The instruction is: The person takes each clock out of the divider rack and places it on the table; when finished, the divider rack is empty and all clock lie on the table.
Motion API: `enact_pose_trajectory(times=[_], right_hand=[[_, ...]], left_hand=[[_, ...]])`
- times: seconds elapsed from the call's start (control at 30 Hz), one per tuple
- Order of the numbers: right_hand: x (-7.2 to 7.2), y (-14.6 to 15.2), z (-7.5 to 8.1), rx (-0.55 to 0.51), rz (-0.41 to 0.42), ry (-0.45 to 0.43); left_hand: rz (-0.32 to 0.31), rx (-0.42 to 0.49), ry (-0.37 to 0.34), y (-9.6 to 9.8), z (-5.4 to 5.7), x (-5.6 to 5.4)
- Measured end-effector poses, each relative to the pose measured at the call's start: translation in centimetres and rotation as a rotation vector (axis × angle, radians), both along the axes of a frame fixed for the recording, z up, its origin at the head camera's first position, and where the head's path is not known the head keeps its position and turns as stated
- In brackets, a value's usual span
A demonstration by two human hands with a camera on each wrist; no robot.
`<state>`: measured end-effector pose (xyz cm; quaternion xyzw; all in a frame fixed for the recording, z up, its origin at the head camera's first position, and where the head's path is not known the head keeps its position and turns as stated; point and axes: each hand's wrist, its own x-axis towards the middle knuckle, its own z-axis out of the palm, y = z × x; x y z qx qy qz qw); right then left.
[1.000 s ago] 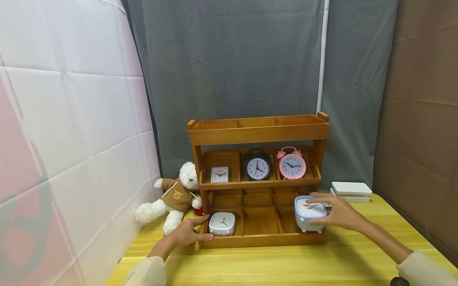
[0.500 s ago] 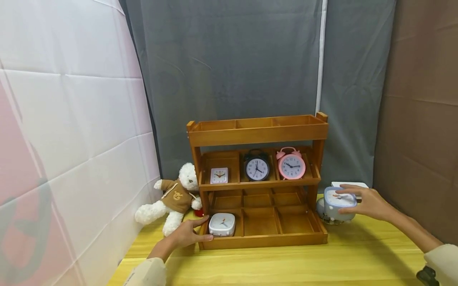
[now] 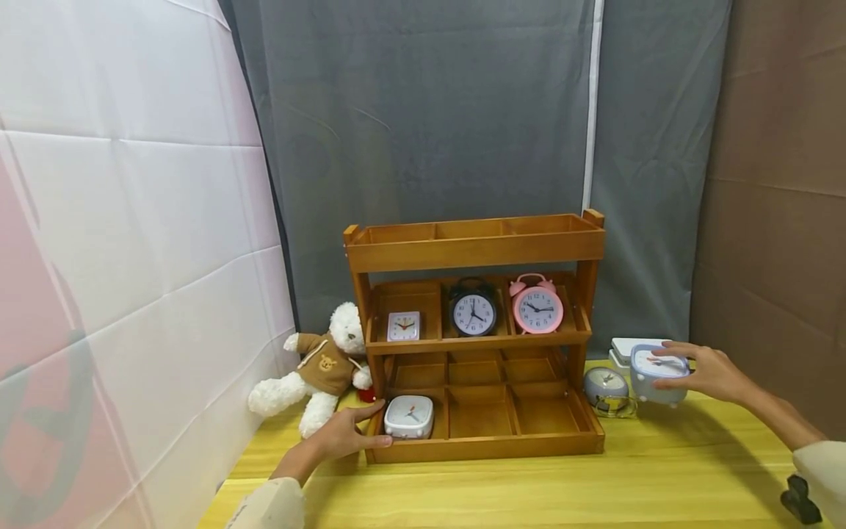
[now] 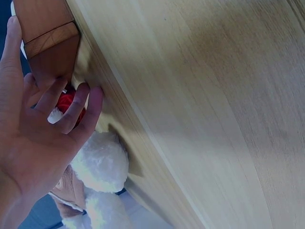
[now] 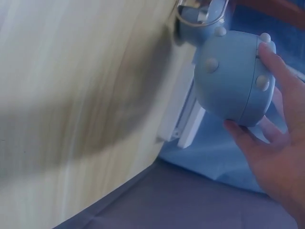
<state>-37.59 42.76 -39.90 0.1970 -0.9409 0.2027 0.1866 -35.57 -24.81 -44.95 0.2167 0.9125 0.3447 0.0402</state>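
Observation:
My right hand (image 3: 710, 373) grips a light-blue alarm clock (image 3: 657, 380) between thumb and fingers, right of the wooden shelf (image 3: 485, 447). In the right wrist view the clock's rounded back (image 5: 228, 76) with small white knobs faces the camera, held above the table. My left hand (image 3: 344, 432) touches the shelf's lower left corner, thumb at the front, fingers extended along the side panel (image 4: 52, 52). Beside it a white alarm clock (image 3: 409, 416) lies in the lower left compartment. A small white clock (image 3: 404, 326), a black one (image 3: 474, 314) and a pink one (image 3: 537, 308) occupy the middle tier.
A grey-blue clock (image 3: 606, 388) stands right of the shelf, with a thin wire frame (image 3: 616, 407) before it. White flat boxes (image 3: 621, 353) are behind the held clock. Left of the shelf, a white teddy bear (image 3: 328, 364) in a brown hoodie leans by the fabric wall.
My right hand has lifted the light-blue clock out of the lower right compartment and carried it right, past the shelf's end. My left hand stays at the corner.

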Motion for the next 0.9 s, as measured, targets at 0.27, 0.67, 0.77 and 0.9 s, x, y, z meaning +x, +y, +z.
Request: enact_pose_trajectory(times=[0.27, 0.67, 0.77, 0.9], right_hand=[[-0.4, 0.8, -2.0, -0.005, 0.0, -0.014], [-1.3, 1.3, -3.9, -0.014, -0.008, -0.013], [-1.6, 1.3, -4.0, -0.029, 0.006, -0.019], [-1.9, 1.3, -4.3, -0.072, 0.034, -0.056]], left_hand=[[0.008, -0.04, 0.024, -0.1, -0.4, 0.0], [-0.003, -0.031, 0.029, 0.0, -0.2, -0.1], [-0.007, -0.025, 0.025, 0.0, 0.0, 0.0], [-0.01, -0.004, -0.003, -0.1, 0.1, 0.1]])
